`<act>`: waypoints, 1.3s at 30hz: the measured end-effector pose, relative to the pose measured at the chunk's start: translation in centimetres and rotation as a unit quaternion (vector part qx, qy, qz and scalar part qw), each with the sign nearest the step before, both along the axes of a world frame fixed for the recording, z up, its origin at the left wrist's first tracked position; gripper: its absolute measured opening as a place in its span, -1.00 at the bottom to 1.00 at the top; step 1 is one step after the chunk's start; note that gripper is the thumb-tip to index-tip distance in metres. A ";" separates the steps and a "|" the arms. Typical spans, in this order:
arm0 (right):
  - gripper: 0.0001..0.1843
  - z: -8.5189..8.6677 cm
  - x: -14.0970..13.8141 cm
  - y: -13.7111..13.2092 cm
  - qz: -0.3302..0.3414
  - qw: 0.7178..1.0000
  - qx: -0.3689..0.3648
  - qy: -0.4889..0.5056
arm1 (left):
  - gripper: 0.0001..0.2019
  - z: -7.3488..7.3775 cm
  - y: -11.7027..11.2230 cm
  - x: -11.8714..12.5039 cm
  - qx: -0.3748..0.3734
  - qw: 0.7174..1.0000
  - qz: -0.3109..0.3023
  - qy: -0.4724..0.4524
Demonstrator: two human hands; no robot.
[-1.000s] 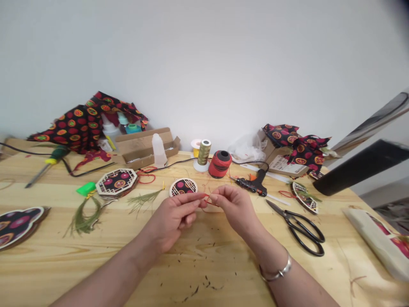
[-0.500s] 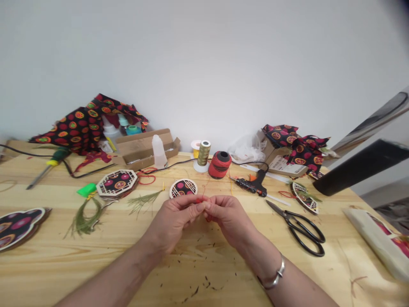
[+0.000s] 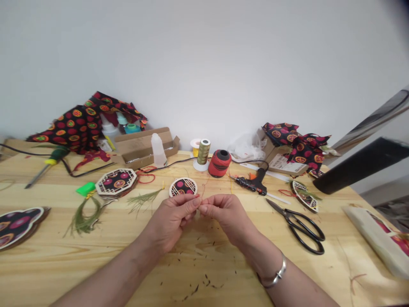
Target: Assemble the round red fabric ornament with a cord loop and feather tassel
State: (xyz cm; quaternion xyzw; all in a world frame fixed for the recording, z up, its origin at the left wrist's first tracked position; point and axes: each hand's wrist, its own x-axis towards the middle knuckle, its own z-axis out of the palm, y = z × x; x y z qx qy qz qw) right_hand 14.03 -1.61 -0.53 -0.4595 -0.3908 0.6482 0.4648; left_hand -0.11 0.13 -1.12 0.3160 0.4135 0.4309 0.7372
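Note:
Over the middle of the wooden table, my left hand (image 3: 177, 219) pinches a small piece of red cord (image 3: 197, 195), most of it hidden by the fingers. My right hand (image 3: 225, 215) is closed in a pinch close beside the left fingertips; the thin strand between its fingers looks like the same cord, though it is hard to make out. Just beyond my left fingers lies a round wooden ornament (image 3: 183, 186) with dark patterned fabric. Behind my right hand stands a red spool of thread (image 3: 219, 163), next to an olive spool of thread (image 3: 203, 152).
Black-handled scissors (image 3: 302, 228) and a glue gun (image 3: 254, 184) lie to the right. On the left are an octagonal ornament (image 3: 116, 183), green tassel threads (image 3: 83, 216) and a screwdriver (image 3: 43, 170). A cardboard box (image 3: 145, 147) and a white bottle (image 3: 158, 150) stand behind.
My hands have drawn slightly apart at the fingertips, the left shifting a little to the left. More of the red cord shows at the left fingertips.

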 end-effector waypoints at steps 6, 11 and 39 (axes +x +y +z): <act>-0.80 0.2 0.0 -0.1 0.020 1.000 0.004 0.004 | -0.80 -0.1 -0.2 0.0 0.019 1.000 -0.009 0.020; -0.79 0.2 0.1 -0.1 0.036 0.997 0.011 0.067 | -0.75 0.1 -0.4 0.0 0.025 0.998 -0.051 -0.005; -0.66 0.5 1.6 0.4 0.006 0.997 0.076 -0.013 | -0.79 0.0 0.0 -0.5 0.011 0.994 -0.101 0.027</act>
